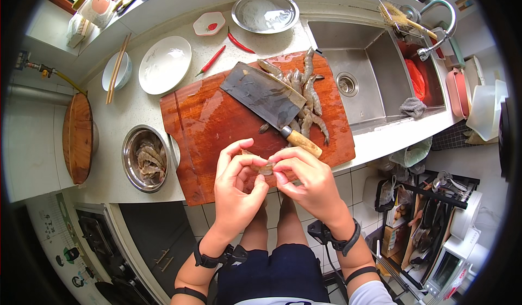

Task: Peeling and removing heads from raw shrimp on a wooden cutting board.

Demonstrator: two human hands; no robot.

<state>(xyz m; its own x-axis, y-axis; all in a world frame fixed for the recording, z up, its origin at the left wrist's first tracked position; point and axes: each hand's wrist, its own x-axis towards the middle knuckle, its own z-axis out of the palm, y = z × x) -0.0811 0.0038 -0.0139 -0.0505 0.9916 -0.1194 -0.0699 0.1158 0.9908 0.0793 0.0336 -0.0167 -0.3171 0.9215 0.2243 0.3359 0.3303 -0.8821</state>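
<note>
Between my two hands, over the near edge of the wooden cutting board (pixel 200 141), is a raw shrimp (pixel 266 168). My left hand (pixel 240 178) grips it between thumb and fingers, hiding part of it. The fingertips of my right hand (pixel 306 174) pinch its other end. Beyond them a cleaver (pixel 265 97) lies flat on the board, its wooden handle pointing toward me. Several raw shrimp (pixel 312 92) are heaped beside and partly under the blade. A small dark scrap (pixel 264 128) rests near the handle.
More shrimp fill a steel bowl (pixel 127 170) left of the board. Behind stand a white plate (pixel 163 66), a blue-white bowl with chopsticks (pixel 118 70), two red chilies (pixel 212 60), a small strawberry dish (pixel 209 23) and a steel basin (pixel 265 13). A steel sink (pixel 359 64) is on the right.
</note>
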